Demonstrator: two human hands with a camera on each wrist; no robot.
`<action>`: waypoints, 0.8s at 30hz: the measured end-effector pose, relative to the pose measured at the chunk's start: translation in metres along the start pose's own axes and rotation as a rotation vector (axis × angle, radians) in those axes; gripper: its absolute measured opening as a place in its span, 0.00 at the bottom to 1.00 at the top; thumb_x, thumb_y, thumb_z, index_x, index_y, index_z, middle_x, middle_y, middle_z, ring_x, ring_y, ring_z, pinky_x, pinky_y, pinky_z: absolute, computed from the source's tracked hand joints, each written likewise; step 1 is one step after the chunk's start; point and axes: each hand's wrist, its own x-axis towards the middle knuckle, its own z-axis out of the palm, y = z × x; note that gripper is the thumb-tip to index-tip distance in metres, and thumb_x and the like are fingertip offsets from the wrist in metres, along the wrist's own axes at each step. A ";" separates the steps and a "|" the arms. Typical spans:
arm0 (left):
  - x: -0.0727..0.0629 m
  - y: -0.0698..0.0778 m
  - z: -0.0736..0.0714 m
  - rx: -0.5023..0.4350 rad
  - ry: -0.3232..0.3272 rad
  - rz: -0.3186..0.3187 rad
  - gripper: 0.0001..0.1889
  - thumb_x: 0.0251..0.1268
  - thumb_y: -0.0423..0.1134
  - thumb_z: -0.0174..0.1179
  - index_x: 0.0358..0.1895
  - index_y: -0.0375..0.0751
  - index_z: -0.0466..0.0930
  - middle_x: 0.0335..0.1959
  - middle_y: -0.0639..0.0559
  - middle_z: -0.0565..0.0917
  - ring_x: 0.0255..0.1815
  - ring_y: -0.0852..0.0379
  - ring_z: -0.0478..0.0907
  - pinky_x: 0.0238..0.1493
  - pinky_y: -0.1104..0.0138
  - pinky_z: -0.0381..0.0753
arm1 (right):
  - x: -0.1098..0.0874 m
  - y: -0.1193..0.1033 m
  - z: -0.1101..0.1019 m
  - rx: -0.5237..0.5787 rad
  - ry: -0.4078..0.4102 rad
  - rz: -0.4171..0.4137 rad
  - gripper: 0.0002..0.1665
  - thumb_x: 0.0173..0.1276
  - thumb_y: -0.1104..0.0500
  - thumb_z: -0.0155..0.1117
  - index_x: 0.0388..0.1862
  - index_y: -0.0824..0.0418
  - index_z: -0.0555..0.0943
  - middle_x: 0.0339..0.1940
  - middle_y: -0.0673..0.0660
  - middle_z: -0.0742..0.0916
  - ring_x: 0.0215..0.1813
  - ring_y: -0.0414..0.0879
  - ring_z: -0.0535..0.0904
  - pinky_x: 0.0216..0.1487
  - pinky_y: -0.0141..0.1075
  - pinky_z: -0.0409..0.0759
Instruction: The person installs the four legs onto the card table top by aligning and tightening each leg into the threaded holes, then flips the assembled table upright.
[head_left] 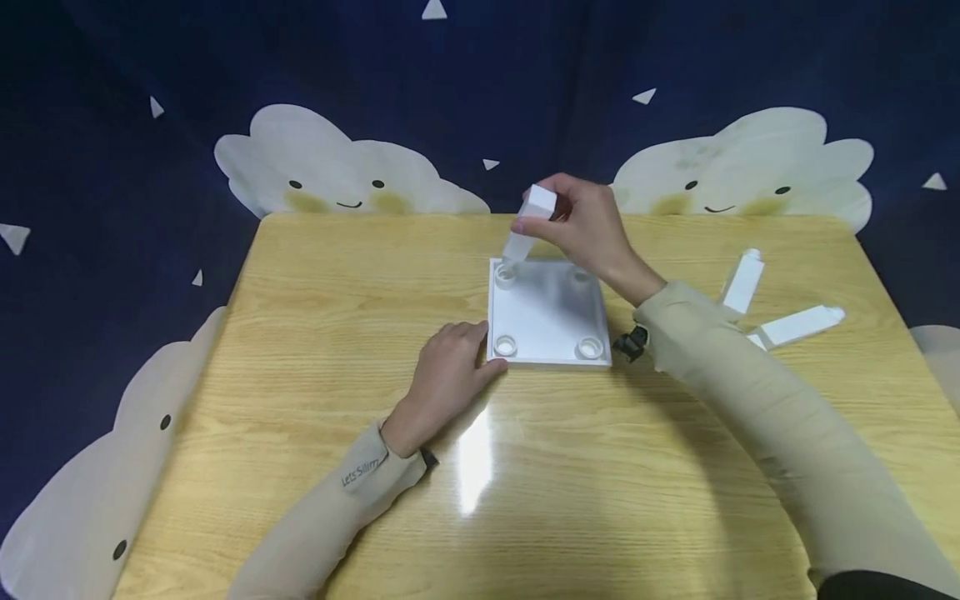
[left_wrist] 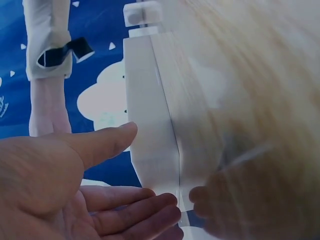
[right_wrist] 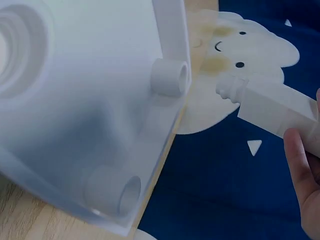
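Just left of centre: left hand, laid at lower-left corner of a white panel, fingers and thumb spread, fairly straight, touching the edges, clamped on nothing. Panel at centre, flat on table, raised ring at each corner. Key relation: upper-left ring, just below the narrow threaded end of a white post. Post at upper centre, long axis tilted, threaded end down and leaning left, gap to panel visible in right wrist view. Right hand at post's right, thumb and fingers clamped on its upper part; nearer to that ring than left hand. Right of frame: second post and third post, lying on table, partly behind right sleeve.
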 end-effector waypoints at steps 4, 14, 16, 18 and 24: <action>0.002 0.000 0.000 -0.003 0.000 0.010 0.26 0.70 0.45 0.77 0.63 0.31 0.85 0.52 0.37 0.90 0.53 0.38 0.86 0.57 0.48 0.84 | 0.005 0.000 0.007 -0.031 -0.035 -0.015 0.20 0.64 0.59 0.87 0.49 0.66 0.89 0.39 0.58 0.90 0.34 0.48 0.80 0.34 0.27 0.75; 0.003 0.000 -0.001 0.005 -0.010 0.010 0.25 0.71 0.46 0.76 0.63 0.33 0.85 0.53 0.38 0.90 0.52 0.39 0.85 0.55 0.48 0.84 | 0.006 0.004 0.016 -0.137 -0.080 -0.022 0.22 0.64 0.56 0.86 0.50 0.67 0.87 0.39 0.60 0.89 0.37 0.50 0.81 0.35 0.30 0.74; 0.003 0.000 -0.002 0.007 -0.011 0.007 0.25 0.71 0.46 0.76 0.63 0.33 0.85 0.53 0.38 0.90 0.52 0.39 0.85 0.54 0.48 0.84 | 0.006 0.004 0.018 -0.146 -0.088 -0.021 0.23 0.65 0.55 0.86 0.50 0.67 0.87 0.39 0.60 0.89 0.38 0.50 0.81 0.35 0.31 0.73; 0.002 -0.001 -0.002 0.007 -0.012 0.004 0.25 0.71 0.46 0.76 0.62 0.33 0.85 0.52 0.38 0.90 0.51 0.39 0.85 0.54 0.48 0.84 | 0.007 0.004 0.019 -0.151 -0.096 -0.020 0.23 0.65 0.55 0.86 0.50 0.67 0.87 0.40 0.60 0.88 0.38 0.51 0.81 0.36 0.31 0.73; 0.001 -0.001 -0.002 0.006 -0.017 -0.001 0.27 0.70 0.46 0.77 0.64 0.32 0.84 0.52 0.37 0.90 0.51 0.39 0.85 0.56 0.49 0.84 | 0.008 0.005 0.024 -0.157 -0.111 -0.026 0.23 0.65 0.55 0.86 0.50 0.66 0.87 0.40 0.60 0.88 0.39 0.51 0.81 0.37 0.33 0.74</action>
